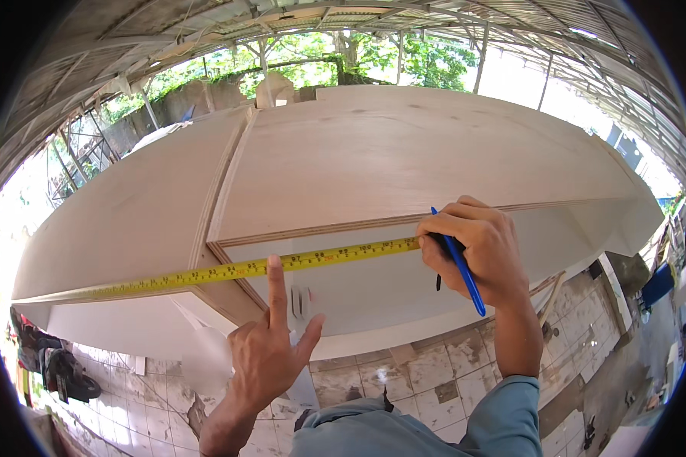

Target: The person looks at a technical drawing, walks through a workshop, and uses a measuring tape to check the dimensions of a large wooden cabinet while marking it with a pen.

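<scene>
A yellow tape measure (335, 258) is pulled out along the front edge of a pale plywood cabinet (404, 160). Its blade runs from the far left to my right hand (476, 247), which grips the dark case, mostly hidden by the fingers. Between the same fingers sits a blue pen (465, 276), slanting down to the right. My left hand (270, 350) is open, index finger stretched up with its tip on the blade and thumb spread to the side. The other left fingers are curled and hold nothing.
Below the blade the cabinet shows white inner surfaces (358, 293) and an upright plywood divider (232, 301). Stained floor tiles (427, 373) lie beneath. A dark object (68, 373) stands at left, a blue container (658, 283) at right. Metal roof framing spans overhead.
</scene>
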`<state>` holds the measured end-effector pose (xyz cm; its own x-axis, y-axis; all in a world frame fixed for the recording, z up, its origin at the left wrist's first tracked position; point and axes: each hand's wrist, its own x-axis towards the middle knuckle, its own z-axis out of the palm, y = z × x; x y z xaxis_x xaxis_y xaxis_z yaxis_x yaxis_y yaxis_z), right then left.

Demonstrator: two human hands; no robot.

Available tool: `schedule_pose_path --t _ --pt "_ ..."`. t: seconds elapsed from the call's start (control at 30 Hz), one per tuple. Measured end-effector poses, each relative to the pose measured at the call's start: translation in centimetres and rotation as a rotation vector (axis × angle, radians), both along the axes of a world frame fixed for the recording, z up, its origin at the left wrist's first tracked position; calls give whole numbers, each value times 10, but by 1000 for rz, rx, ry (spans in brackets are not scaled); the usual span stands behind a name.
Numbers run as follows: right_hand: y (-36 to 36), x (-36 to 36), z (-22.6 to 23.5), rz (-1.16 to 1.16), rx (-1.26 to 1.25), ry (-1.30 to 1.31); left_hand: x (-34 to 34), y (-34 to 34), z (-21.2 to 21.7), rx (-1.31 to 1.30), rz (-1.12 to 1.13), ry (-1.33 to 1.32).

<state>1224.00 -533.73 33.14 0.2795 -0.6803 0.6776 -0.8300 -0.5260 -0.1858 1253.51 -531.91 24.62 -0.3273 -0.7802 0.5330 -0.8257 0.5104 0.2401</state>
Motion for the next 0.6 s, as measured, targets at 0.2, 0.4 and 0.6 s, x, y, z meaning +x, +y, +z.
schedule_pose_path --t 0.2,0.4,0.6 --pt "-1 -21 0 -6 29 -21 -20 2 -1 -63 -27 83" --pt "-1 -35 -2 -53 41 -19 -65 -2 -2 -84 -120 -2" --pt "0 -42 -3 -81 54 -30 -76 -1 -5 -85 -96 18"
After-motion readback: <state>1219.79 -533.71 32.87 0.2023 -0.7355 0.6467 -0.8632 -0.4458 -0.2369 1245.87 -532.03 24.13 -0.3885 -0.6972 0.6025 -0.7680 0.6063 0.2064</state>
